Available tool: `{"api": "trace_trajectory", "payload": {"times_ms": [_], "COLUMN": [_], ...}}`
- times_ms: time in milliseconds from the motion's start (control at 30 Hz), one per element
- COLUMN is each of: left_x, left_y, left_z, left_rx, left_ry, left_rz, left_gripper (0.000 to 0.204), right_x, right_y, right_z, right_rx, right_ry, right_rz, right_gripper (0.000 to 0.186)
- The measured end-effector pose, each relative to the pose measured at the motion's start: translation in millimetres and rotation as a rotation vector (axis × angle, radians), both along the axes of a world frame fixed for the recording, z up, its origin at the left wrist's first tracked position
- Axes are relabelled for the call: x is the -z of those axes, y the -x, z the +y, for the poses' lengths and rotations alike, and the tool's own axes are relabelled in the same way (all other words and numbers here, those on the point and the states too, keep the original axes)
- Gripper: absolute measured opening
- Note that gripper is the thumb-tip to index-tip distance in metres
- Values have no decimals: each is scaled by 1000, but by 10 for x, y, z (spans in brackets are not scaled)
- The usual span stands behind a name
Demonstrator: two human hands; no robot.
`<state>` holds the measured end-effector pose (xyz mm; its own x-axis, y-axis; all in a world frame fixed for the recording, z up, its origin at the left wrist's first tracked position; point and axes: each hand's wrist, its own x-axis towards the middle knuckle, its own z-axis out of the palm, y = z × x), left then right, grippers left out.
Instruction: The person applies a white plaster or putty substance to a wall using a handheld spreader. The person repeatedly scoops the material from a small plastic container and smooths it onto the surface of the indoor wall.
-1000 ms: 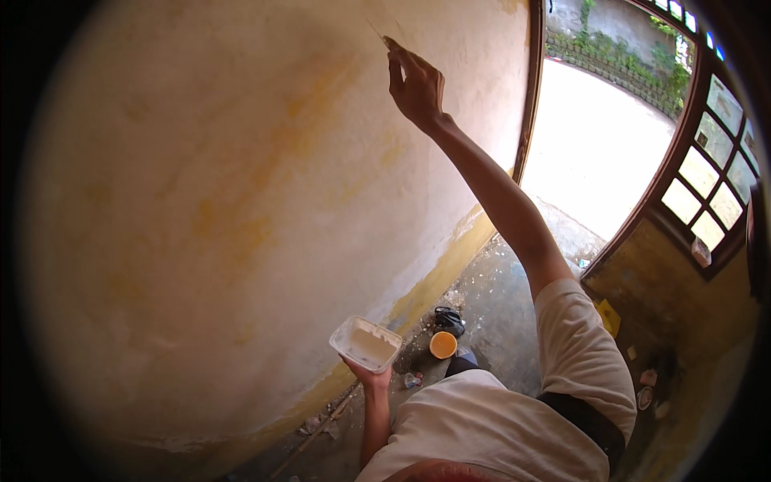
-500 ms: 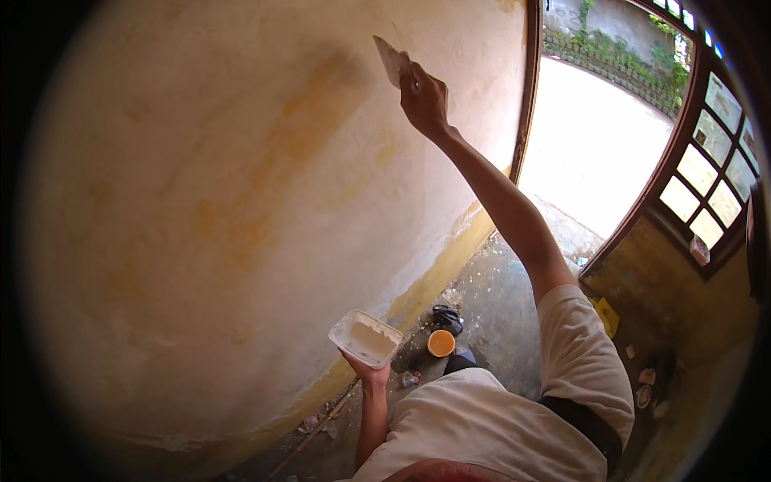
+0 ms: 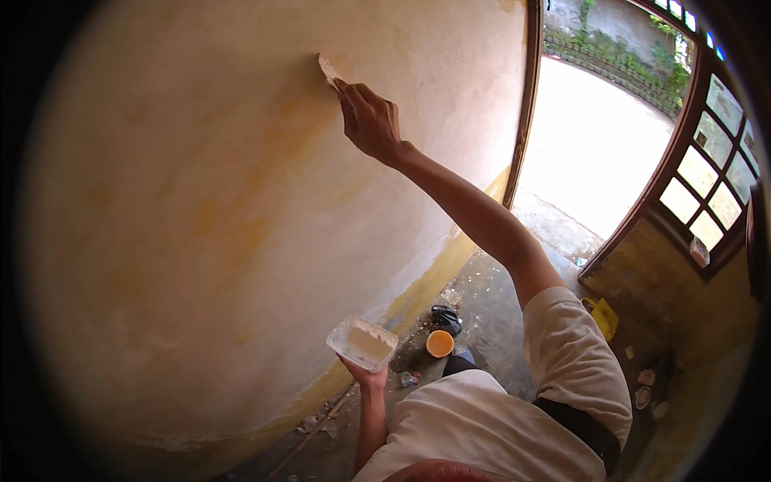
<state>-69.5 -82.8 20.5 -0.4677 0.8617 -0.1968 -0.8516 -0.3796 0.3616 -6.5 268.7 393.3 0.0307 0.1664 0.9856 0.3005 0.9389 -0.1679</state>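
My right hand [image 3: 371, 120] is closed on a flat scraper [image 3: 328, 71], its pale blade tilted against the upper part of the wall [image 3: 161, 241]. The wall has a whitish, smeared coat, with yellow-orange patches showing below and left of the blade. Lower down, my left hand [image 3: 368, 376] supports a clear rectangular plastic tub [image 3: 361, 343] from underneath, its fingers partly hidden by the tub. White paste lies inside the tub, thicker toward one side.
On the speckled concrete floor [image 3: 498, 321] stand an orange-topped round container [image 3: 439, 344] and a black plastic bag [image 3: 446, 320]. A yellow bag [image 3: 601, 318] lies by the right wall. An open doorway with a dark frame [image 3: 526, 104] is at the right; a thin stick [image 3: 309, 434] lies along the wall's foot.
My right hand has swept left and slightly down with the scraper, which now meets the wall at a steeper angle. My left hand and the tub have barely shifted.
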Motion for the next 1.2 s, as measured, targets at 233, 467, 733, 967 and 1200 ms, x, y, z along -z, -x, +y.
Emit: {"api": "trace_trajectory", "payload": {"times_ms": [233,467,733,967,1200], "left_x": [79,-185,-176,-274,-317], "left_y": [29,-90,-79,-120,-225], "left_z": [100,51,-47,38,-249], "left_rx": [-34,7,-46,-62,38], "left_ry": [27,-10,59,151,214], "left_rz": [46,-4,50,171,199], "left_gripper": [61,57,60,76,92], "right_x": [-374,-871,1011,2118,2645], "right_y": [-518,-168,-278,-782,-755], "right_z": [453,609,-1040,-2058,-2517], "right_rx": [40,307,-449,-602,-635], "right_ry": [-73,-41,453,828,974], "right_rz": [159,-87,-285,-624,-718], "right_gripper": [27,43,16,26,24]}}
